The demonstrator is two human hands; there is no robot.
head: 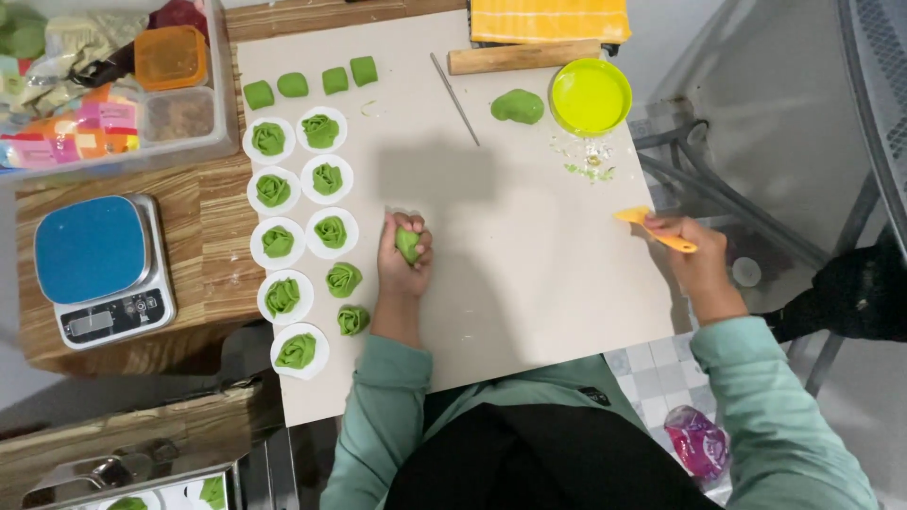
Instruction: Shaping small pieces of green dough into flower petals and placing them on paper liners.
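Note:
My left hand (404, 255) is closed around a small piece of green dough (407, 244) above the pale work board (529, 236). To its left lie several shaped green dough roses (329, 178), most on round white papers, two bare (344, 280). My right hand (694, 255) holds a yellow-orange scraper (654, 227) at the board's right edge. A green dough lump (518, 106) rests near the back of the board, and several small green dough blocks (293, 84) sit in a row at the back left.
A lime green round lid (590, 95), a wooden rolling pin (524, 57) and a thin metal stick (454, 98) lie at the board's back. A kitchen scale with a blue top (99, 264) and a clear plastic box of supplies (113, 85) stand to the left.

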